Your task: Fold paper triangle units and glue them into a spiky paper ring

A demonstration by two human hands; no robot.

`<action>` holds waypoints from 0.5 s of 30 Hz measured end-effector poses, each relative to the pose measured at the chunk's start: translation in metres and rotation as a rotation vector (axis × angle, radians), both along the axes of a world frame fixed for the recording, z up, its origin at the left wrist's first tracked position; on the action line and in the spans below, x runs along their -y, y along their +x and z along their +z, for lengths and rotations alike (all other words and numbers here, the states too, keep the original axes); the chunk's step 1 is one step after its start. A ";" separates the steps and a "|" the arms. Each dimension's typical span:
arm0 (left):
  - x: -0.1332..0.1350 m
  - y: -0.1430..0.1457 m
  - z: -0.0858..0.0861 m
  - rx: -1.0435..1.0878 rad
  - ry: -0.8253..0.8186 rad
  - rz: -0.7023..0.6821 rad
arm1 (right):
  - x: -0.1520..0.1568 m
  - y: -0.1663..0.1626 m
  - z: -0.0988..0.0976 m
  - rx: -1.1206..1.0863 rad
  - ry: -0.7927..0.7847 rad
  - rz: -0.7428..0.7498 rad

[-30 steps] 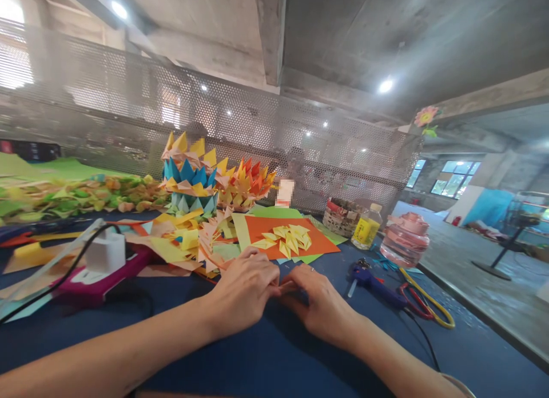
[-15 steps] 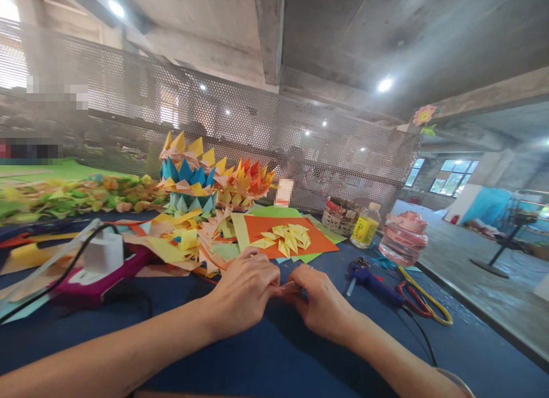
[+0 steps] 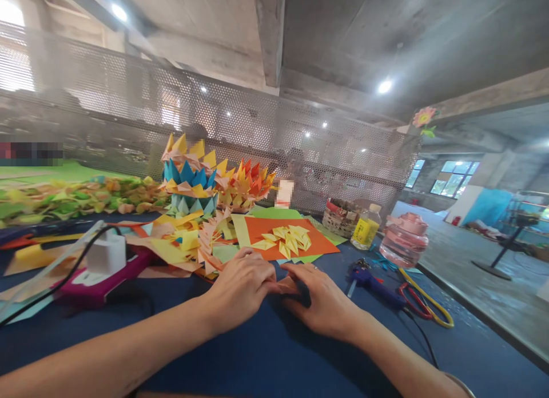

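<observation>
Left: layered spiky paper forms stand assembled. Left hand: fingers appear closed on one end of a small pinkish paper piece, over the worktop; shaping looks unfinished. Beyond it, yellow folded pieces, apparently done, lie loose on an orange sheet. Right hand: fingers curved at the piece's other end; cannot tell if gripping. Farther right: glue gun, unheld.

A small pinkish-tan piece of paper juts sideways from the left hand toward the right hand. Fingers partly cover it, hiding its full shape.
</observation>
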State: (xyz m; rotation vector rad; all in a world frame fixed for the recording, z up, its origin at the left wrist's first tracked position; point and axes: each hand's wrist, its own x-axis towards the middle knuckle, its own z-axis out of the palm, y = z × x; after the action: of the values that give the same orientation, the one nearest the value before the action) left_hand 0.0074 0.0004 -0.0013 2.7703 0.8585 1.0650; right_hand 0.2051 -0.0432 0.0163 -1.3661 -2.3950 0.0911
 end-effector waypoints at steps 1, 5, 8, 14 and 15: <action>0.000 0.000 0.000 -0.006 -0.011 -0.006 | 0.001 -0.001 0.001 -0.004 0.006 0.005; 0.000 0.002 -0.001 -0.022 -0.033 -0.028 | 0.001 -0.005 0.002 -0.042 0.037 0.030; 0.000 0.002 -0.002 -0.052 -0.022 -0.054 | 0.000 -0.006 0.001 -0.079 0.052 0.043; 0.007 0.000 0.004 -0.001 0.017 -0.083 | -0.003 -0.002 -0.005 -0.090 0.032 0.056; 0.008 -0.001 0.007 0.033 0.041 -0.080 | -0.003 -0.001 -0.005 -0.098 0.030 0.058</action>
State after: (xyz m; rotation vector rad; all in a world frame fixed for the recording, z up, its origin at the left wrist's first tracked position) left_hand 0.0061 -0.0074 0.0053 2.7860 0.7240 1.1236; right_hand 0.2038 -0.0405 0.0113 -1.2496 -2.3456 0.1333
